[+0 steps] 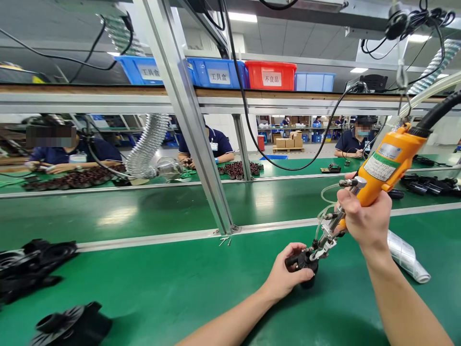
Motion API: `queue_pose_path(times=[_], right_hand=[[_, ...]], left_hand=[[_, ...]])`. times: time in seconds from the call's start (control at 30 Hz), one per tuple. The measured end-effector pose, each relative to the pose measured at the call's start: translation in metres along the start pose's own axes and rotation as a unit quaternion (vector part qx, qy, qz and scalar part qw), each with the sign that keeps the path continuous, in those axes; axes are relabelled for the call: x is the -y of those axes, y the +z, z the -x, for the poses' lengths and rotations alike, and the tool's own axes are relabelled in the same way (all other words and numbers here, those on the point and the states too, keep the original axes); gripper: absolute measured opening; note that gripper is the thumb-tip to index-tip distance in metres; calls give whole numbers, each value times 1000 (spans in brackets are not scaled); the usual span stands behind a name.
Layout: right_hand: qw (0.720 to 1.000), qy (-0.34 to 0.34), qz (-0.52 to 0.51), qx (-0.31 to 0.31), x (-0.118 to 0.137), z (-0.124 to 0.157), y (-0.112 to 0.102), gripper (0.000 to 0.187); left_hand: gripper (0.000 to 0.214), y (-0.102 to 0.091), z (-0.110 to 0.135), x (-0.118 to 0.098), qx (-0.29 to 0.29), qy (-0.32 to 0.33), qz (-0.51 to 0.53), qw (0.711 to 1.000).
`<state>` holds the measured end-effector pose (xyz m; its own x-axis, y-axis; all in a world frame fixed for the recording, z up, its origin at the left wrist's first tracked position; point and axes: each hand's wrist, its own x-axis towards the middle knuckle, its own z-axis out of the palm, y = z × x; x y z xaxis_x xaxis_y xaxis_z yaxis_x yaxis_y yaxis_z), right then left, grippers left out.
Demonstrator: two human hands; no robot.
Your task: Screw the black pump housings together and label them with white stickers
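My left hand (pixel 288 274) is closed round a small black plastic part (pixel 305 265) and holds it down on the green bench (pixel 173 288). My right hand (pixel 363 218) grips an orange powered screwdriver (pixel 387 166) that hangs from a black hose. The tool is tilted, and its metal tip with clear feed tubes (pixel 326 240) touches the top of the black part.
Black plastic housings lie at the left (pixel 32 266) and lower left (pixel 72 324). A rolled clear bag (pixel 408 257) rests right of my forearm. Loose screws (pixel 224 240) lie by the slanted aluminium post (pixel 194 120). Behind it runs a conveyor belt (pixel 144 206), where other workers sit. Bins (pixel 271 75) line the shelf.
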<state>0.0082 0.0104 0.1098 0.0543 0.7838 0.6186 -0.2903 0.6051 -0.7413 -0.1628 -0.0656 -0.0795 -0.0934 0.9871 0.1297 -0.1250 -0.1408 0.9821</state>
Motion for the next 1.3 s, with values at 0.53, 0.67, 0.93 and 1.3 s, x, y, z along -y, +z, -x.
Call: queue_pose_path(times=[0.53,0.67,0.93,1.3], right_hand=[[998,10,24,53,-15,13,24,41],[997,16,30,63,-19,18,26,45],[998,35,28,51,-23,13,23,47],[994,-76,67,-48,9,-12,-28,46]], left_hand=[[59,5,-1,-7,9,-30,29,999],[60,3,-1,-5,17,-34,40,998],[57,-2,1,2,23,16,-37,999],[90,-10,3,21,30,0,-120,992]])
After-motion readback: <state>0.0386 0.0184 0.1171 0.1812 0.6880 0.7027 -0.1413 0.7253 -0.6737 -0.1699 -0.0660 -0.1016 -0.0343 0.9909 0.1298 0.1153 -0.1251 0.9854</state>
